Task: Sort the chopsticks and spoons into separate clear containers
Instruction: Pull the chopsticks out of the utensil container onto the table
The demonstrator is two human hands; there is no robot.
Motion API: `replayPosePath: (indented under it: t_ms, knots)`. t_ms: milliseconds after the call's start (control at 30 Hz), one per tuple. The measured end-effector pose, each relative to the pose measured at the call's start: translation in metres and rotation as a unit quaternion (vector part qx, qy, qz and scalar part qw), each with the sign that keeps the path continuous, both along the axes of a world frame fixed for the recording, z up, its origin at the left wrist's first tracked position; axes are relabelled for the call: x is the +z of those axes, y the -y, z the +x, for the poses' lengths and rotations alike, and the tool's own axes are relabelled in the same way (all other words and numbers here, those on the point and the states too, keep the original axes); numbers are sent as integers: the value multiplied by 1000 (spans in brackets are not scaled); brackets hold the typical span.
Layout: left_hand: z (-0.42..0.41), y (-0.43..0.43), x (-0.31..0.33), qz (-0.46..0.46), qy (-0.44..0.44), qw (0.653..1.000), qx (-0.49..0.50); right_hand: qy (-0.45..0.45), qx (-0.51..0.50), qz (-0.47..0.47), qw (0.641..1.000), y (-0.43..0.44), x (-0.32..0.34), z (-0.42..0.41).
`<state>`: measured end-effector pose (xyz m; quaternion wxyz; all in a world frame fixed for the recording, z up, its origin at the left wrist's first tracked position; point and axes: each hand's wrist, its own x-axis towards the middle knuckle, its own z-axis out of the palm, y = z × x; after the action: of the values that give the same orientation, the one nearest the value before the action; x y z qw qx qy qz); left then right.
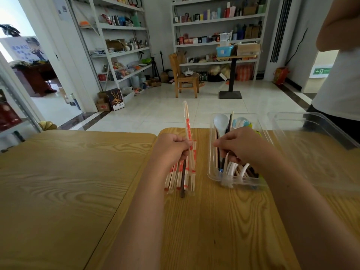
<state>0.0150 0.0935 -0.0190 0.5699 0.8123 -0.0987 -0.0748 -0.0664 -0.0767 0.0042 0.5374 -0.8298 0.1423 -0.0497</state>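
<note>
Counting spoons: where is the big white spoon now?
Head view, right of centre: the white spoon stands in the far-left corner of the container, beyond the right hand.

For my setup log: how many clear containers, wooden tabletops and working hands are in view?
Clear containers: 2, the mixed-utensil container and the empty container; one under the chopstick pile cannot be confirmed.
Wooden tabletops: 2, left tabletop and right tabletop.
Working hands: 2, left hand holding wrapped chopsticks, right hand gripping a dark chopstick.
Total: 6.
</note>
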Motion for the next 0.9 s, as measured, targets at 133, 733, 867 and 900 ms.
replayPosePath:
  t_ms: [133,733,867,900]
  knots:
    - [3,0,-10,75,7,997,-4,10,-21,-5,1000,7,-4,-1]
    - [-3,22,-39,292,95,951,38,-56,-122,-176,975,27,-25,10]
    - [-11,22,-20,239,130,962,22,-66,-129,-272,951,15,-38,20]
    - [-14,22,-15,227,135,964,20,-75,-126,-286,947,11,-42,23]
